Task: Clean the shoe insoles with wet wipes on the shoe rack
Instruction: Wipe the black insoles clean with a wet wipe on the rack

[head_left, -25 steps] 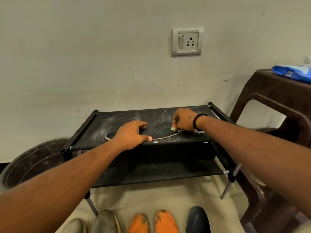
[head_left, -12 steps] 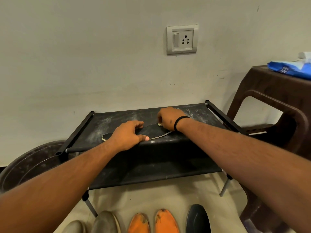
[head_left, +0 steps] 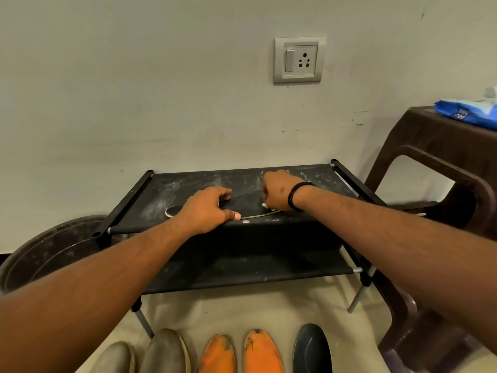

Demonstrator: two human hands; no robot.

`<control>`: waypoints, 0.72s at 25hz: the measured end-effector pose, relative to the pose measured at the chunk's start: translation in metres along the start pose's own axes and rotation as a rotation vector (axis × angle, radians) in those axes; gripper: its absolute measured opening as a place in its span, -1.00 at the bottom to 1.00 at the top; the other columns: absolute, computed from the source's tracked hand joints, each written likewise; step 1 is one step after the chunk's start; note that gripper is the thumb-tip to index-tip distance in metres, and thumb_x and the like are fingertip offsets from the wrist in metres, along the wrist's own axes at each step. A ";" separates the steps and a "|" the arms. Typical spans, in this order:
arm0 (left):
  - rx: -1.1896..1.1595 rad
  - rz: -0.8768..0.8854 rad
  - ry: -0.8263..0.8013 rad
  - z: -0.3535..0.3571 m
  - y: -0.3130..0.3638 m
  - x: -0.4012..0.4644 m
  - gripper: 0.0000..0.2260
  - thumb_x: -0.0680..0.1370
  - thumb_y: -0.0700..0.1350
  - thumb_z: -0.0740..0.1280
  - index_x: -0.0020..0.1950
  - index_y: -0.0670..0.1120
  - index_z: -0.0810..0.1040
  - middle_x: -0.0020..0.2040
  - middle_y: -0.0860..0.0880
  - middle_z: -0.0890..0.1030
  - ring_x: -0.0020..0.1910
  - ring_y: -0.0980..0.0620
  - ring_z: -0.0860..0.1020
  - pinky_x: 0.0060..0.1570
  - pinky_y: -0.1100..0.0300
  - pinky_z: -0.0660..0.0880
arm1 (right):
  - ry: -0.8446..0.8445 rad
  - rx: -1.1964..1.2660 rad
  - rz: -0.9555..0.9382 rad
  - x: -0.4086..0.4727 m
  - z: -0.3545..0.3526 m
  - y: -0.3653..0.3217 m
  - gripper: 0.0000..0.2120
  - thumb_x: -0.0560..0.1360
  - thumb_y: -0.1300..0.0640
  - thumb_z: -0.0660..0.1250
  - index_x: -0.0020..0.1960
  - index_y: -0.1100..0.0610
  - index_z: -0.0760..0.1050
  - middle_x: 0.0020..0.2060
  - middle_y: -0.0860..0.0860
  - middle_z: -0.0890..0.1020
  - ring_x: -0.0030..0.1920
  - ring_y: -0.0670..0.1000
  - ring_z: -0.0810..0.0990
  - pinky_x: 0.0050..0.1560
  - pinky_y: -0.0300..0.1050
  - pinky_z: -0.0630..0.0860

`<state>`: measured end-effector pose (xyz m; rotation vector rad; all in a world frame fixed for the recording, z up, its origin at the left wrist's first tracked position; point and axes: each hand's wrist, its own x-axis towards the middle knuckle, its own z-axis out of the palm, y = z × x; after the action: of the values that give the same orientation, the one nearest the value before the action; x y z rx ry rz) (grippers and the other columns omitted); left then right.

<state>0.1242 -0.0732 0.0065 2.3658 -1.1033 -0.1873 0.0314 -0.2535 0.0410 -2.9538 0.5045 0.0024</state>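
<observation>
A dark insole point(head_left: 248, 204) with a pale edge lies along the front of the black shoe rack's top shelf point(head_left: 188, 187). My left hand point(head_left: 207, 210) rests on the insole's heel half, fingers curled over it and thumb at the front edge. My right hand point(head_left: 277, 191) is curled around a small white wet wipe point(head_left: 265, 205) and presses it on the toe half of the insole. Only a corner of the wipe shows under the fist.
A blue wet wipes pack point(head_left: 468, 111) lies on a brown plastic stool point(head_left: 441, 162) at the right. A dark round tub point(head_left: 51, 254) stands left of the rack. Several shoes point(head_left: 217, 354) line the floor in front. A wall socket point(head_left: 298, 60) is above.
My right hand with the wipe slid left along the insole from its toe end, then back a little toward the front edge. My left hand stayed in place on the heel half.
</observation>
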 end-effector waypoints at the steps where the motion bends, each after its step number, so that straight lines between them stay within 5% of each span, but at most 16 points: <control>1: -0.002 0.000 0.002 0.000 0.000 0.000 -0.30 0.43 0.08 0.53 0.50 -0.06 0.37 0.39 -0.01 0.52 0.35 0.00 0.48 0.41 -0.03 0.38 | -0.008 0.064 -0.033 0.000 0.002 -0.008 -0.87 0.49 0.27 0.30 -0.04 0.25 0.62 -0.10 0.15 0.69 -0.08 0.14 0.65 0.03 0.07 0.63; 6: 0.005 0.013 0.010 0.000 -0.003 -0.001 -0.27 0.41 0.10 0.54 0.51 -0.06 0.37 0.40 -0.03 0.51 0.36 0.00 0.49 0.40 -0.03 0.40 | -0.039 0.383 -0.154 -0.005 0.013 -0.036 -0.96 0.43 0.23 0.47 -0.15 0.13 0.69 -0.17 0.02 0.72 -0.12 -0.04 0.66 -0.08 -0.17 0.57; 11: -0.020 -0.002 -0.031 -0.003 0.002 -0.001 -0.26 0.42 0.09 0.53 0.52 -0.07 0.35 0.40 -0.02 0.52 0.36 0.00 0.48 0.41 -0.01 0.39 | -0.117 0.257 -0.018 0.011 -0.005 -0.001 -0.91 0.41 0.24 0.50 -0.09 0.18 0.69 -0.13 0.03 0.71 -0.06 -0.04 0.65 0.01 -0.14 0.57; 15: -0.023 -0.012 -0.036 -0.001 0.004 -0.002 -0.27 0.44 0.06 0.52 0.53 -0.08 0.32 0.41 -0.03 0.51 0.38 0.00 0.47 0.43 -0.02 0.37 | 0.101 0.166 0.252 0.031 0.007 0.022 -0.87 0.45 0.25 0.40 -0.01 0.22 0.61 -0.06 0.16 0.67 -0.08 0.13 0.65 0.02 0.06 0.64; 18: -0.012 -0.013 -0.031 -0.002 0.004 -0.001 -0.26 0.44 0.07 0.52 0.54 -0.08 0.32 0.41 -0.03 0.51 0.38 0.00 0.47 0.42 -0.02 0.38 | 0.211 0.167 0.236 0.028 0.020 0.004 -0.89 0.49 0.24 0.34 -0.02 0.15 0.61 -0.07 0.14 0.65 -0.10 0.15 0.63 0.00 0.04 0.63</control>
<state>0.1218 -0.0742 0.0099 2.3672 -1.0991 -0.2352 0.0571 -0.2642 0.0199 -2.7286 0.8354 -0.3127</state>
